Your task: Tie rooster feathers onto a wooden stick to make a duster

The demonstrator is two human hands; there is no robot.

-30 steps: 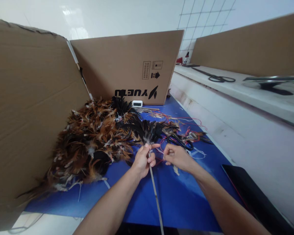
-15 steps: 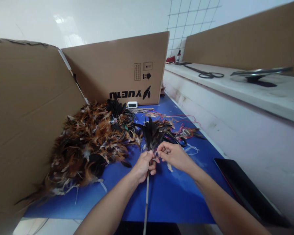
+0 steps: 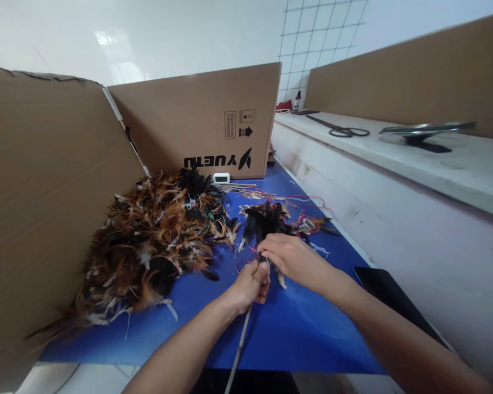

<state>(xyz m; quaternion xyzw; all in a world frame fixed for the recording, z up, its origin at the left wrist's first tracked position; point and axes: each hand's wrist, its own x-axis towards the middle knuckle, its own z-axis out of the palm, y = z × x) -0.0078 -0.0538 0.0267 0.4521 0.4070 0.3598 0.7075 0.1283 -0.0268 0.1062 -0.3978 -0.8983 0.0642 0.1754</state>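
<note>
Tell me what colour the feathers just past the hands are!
The feathers look mostly black, seen best in the head view.

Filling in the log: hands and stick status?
Left hand gripping stick. Right hand at base of dark feathers. Feather pile left of hands, apart.

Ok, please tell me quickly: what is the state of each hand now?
Left hand: closed, holding the thin stick.
Right hand: closed in a pinch near the dark feathers; what it holds, if anything, cannot be told.
</note>
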